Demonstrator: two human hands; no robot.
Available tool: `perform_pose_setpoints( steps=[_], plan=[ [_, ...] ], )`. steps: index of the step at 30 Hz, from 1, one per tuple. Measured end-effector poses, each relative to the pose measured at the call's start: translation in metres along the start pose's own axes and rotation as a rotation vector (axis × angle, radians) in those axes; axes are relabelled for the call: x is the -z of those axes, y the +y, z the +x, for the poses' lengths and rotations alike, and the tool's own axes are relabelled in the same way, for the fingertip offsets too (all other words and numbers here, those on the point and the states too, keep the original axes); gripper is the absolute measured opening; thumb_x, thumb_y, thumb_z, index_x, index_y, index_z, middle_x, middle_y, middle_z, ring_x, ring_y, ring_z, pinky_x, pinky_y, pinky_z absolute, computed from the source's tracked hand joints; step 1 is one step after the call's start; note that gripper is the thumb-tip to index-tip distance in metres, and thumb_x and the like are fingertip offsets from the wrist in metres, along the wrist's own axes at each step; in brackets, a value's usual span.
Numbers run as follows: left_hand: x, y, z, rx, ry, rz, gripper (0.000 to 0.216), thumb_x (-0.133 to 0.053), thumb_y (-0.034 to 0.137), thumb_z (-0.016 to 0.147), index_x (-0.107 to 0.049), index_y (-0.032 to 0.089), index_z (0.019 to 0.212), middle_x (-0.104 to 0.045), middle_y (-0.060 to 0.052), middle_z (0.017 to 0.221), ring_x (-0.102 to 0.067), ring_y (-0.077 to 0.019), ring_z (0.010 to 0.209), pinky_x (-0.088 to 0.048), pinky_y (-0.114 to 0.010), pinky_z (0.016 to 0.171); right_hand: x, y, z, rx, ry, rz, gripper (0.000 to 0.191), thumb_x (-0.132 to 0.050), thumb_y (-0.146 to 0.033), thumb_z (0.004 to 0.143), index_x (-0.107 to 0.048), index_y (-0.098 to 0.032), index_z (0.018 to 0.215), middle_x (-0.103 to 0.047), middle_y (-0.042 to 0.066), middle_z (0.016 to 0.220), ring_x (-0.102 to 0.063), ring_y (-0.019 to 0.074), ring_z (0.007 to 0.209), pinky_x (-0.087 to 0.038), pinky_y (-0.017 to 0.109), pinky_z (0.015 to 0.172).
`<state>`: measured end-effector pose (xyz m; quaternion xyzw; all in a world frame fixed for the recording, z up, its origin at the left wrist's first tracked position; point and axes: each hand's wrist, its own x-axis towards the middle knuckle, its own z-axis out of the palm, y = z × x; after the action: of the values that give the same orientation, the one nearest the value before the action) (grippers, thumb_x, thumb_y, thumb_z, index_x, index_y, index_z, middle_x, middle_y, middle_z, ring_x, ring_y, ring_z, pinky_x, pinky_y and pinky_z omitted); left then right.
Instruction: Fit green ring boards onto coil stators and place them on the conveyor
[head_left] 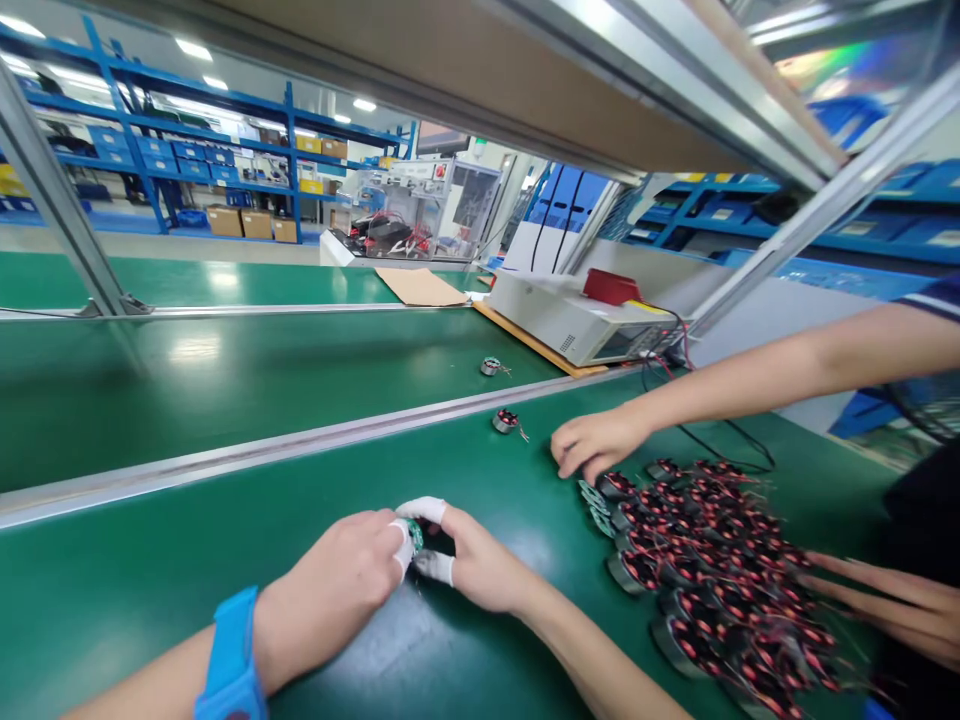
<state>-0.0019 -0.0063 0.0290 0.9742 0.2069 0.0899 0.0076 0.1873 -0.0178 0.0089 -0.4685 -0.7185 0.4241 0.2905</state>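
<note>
Head view: I have a small green board (415, 537) at both hands, left of the motor pile (720, 570).
Left hand (337, 575) is pinched on the board; right hand (480, 560) curves white finger caps (433, 567) around it, can't tell if they grip. Co-worker's hand (600, 442) is at the pile's far left corner, just beside loose green boards (596, 508) along its left edge. Two single motors (506, 421) sit beyond the pile, to its left.

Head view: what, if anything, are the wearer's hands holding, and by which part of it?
A small green piece, between the left hand and right hand; which part they grip cannot be told.
</note>
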Motion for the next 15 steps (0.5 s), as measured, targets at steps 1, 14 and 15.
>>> perform_pose_setpoints(
  steps=[1,14,15],
  plan=[
    [-0.002,0.001,0.000,-0.031,0.000,0.033,0.028,-0.035,0.003,0.087,-0.058,0.013,0.075,-0.059,-0.007,0.077,-0.054,-0.0209,0.074,-0.047,-0.033,0.069,-0.001,0.001,0.001,-0.023,0.020,0.008,0.037,-0.063,-0.013,0.069,-0.061,-0.018,0.106,-0.064,0.005,0.099,-0.057,0.0177,0.087,-0.046,0.032,0.081],
    [0.001,-0.001,-0.001,0.202,0.018,-0.355,0.016,-0.052,0.022,0.083,-0.060,0.019,0.097,-0.057,-0.007,0.098,-0.055,-0.0186,0.086,-0.047,-0.028,0.078,0.035,-0.038,-0.018,-0.099,-0.056,-0.209,0.031,-0.056,-0.005,0.063,-0.068,-0.019,0.089,-0.068,0.002,0.079,-0.060,0.0152,0.069,-0.048,0.024,0.063],
    [-0.002,-0.004,0.002,0.254,0.043,-0.423,0.021,-0.056,0.025,0.080,-0.059,0.020,0.100,-0.057,-0.006,0.100,-0.055,-0.0182,0.087,-0.047,-0.027,0.078,0.039,-0.043,-0.025,-0.120,-0.165,-0.199,0.031,-0.052,-0.003,0.063,-0.069,-0.019,0.083,-0.067,0.000,0.070,-0.059,0.0137,0.062,-0.047,0.022,0.058]
  ],
)
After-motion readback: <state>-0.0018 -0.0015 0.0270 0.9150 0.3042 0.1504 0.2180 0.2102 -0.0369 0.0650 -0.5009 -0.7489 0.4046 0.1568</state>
